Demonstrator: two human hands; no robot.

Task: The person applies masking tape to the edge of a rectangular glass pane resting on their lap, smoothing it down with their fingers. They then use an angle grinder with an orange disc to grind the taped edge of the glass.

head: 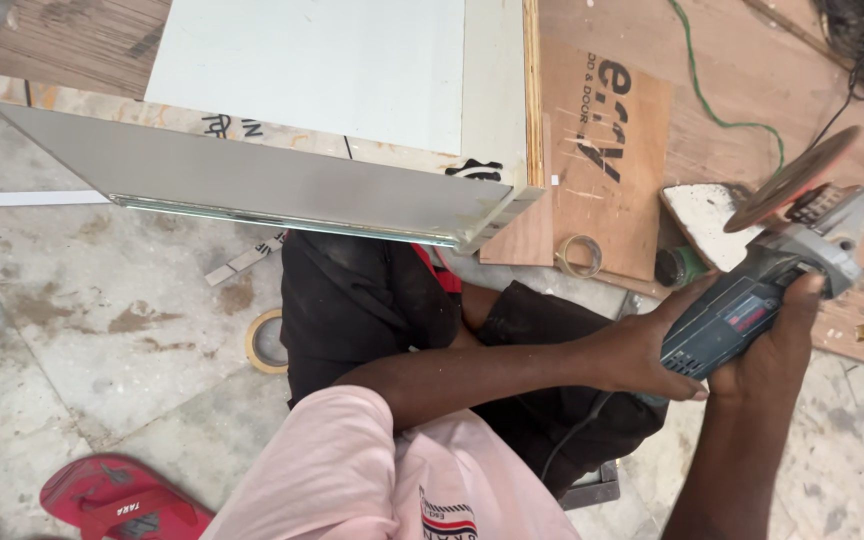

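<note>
Now, left hand (642, 355): clamped on angle grinder (752, 300).
Right hand (777, 345): clamped beneath it.
Progress: white panel (282, 180), far left, looks uncut.

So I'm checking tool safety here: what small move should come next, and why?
Probably steady the grinder and turn its bare disc away from the cable. Both hands, left and right, hold it in the air, beside the wooden board.

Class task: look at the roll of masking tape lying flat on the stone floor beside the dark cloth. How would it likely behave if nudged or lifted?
The tape roll lies flat, so a nudge would probably slide it, not roll it. Being a thin open ring, it likely lifts lightly. Set on edge, it could roll across the smooth floor.
</note>
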